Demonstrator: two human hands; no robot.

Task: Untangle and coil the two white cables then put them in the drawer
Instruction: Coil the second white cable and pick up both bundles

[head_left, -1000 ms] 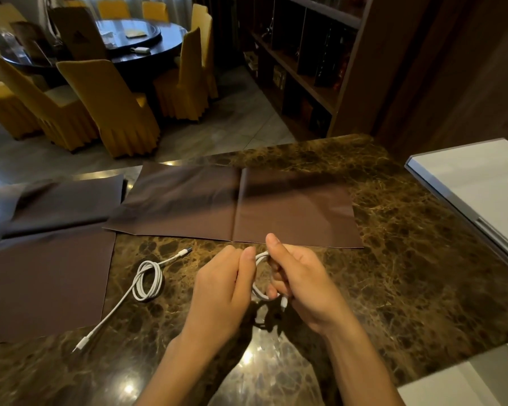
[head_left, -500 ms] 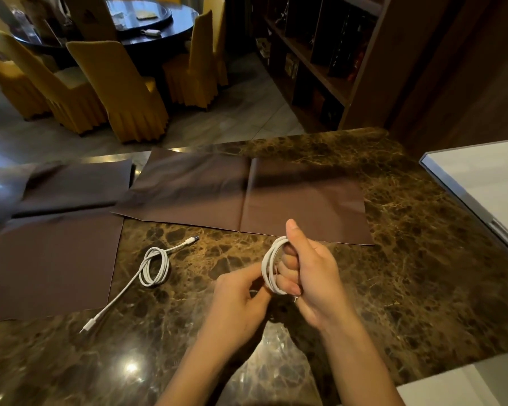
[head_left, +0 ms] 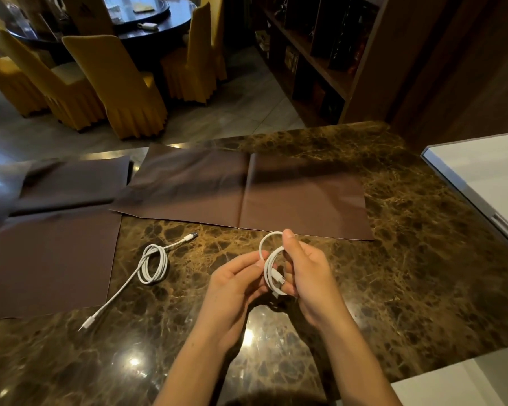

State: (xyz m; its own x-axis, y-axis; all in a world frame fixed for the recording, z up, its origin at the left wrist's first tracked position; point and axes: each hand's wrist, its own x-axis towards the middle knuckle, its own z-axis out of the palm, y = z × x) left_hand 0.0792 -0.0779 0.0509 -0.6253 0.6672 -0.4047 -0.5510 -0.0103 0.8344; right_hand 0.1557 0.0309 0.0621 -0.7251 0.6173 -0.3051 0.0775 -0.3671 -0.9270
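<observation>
Head view: I had the coil (head_left: 272, 269) upright between both hands, right hand (head_left: 311, 276) closed around its loops, left hand (head_left: 235, 281) pinching the near strand. The second cable (head_left: 151, 263) lay loosely looped on the counter (head_left: 408, 259), well left, tails running toward me; left hand nearer.

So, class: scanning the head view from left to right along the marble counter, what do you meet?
Brown mat → loosely coiled white cable → left hand → cable coil being held → right hand → white surface with a metal edge.
</observation>
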